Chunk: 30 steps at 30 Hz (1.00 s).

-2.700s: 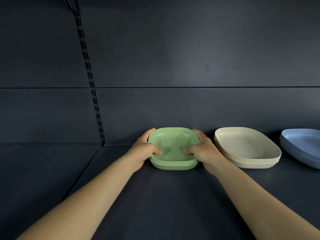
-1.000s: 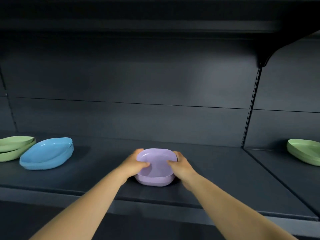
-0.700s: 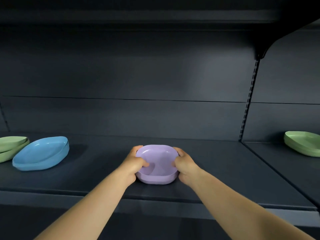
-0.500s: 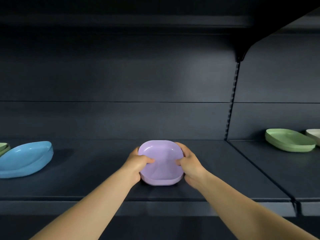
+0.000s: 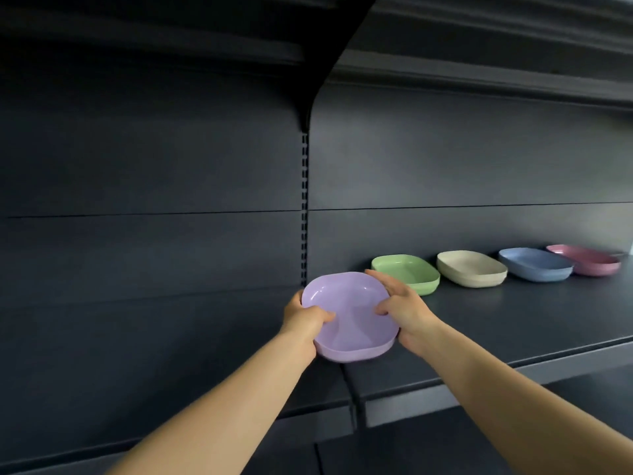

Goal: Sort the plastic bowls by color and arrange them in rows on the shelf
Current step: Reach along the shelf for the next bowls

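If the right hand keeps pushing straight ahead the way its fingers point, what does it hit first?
Probably the green plastic bowl stack: the right hand, gripping the purple plastic bowl, points up and back towards its near left corner. Depth is unclear; it could slip past to the shelf's dark back panel.

Dark matte back panels (image 5: pixel 154 166) meet at a slotted upright (image 5: pixel 304 214) under a dim upper shelf (image 5: pixel 496 73).

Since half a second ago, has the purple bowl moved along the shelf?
Yes. The purple bowl has gone right: it was left of the slotted upright and now sits at it, near the green bowls.
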Each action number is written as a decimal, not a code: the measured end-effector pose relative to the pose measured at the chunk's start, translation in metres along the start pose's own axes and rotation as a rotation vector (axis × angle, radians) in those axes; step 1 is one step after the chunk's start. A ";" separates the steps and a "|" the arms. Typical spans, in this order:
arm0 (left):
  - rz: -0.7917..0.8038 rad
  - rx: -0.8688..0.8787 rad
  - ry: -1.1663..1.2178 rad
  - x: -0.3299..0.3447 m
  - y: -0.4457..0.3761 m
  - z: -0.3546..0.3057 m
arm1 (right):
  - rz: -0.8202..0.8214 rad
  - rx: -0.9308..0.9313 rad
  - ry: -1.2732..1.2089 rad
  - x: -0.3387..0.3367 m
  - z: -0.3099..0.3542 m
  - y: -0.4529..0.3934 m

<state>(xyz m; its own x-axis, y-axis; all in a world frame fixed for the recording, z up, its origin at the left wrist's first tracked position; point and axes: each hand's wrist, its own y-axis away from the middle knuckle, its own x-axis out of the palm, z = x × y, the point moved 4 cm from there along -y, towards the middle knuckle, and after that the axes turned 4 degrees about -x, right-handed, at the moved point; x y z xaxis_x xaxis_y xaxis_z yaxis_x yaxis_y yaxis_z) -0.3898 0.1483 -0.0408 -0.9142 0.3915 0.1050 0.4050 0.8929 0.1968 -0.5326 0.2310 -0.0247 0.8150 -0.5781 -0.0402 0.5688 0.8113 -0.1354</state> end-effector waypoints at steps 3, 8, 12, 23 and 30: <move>-0.039 -0.039 -0.069 0.070 -0.007 0.016 | -0.010 0.061 0.077 -0.066 -0.012 -0.025; -0.088 -0.040 -0.324 0.165 -0.028 0.036 | -0.029 0.151 0.228 -0.150 -0.042 -0.061; -0.093 0.024 -0.374 0.201 -0.040 0.034 | 0.005 0.150 0.252 -0.179 -0.049 -0.084; -0.067 0.066 -0.403 0.217 -0.036 0.028 | 0.039 0.130 0.208 -0.194 -0.057 -0.088; -0.078 0.045 -0.373 0.214 -0.038 0.033 | 0.045 0.193 0.141 -0.196 -0.060 -0.087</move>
<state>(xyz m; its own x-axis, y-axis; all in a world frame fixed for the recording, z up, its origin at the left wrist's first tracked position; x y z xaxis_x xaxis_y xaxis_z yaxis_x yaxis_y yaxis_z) -0.6015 0.2060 -0.0577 -0.8890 0.3683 -0.2721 0.3400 0.9290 0.1465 -0.7484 0.2689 -0.0647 0.8241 -0.5365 -0.1815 0.5540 0.8302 0.0613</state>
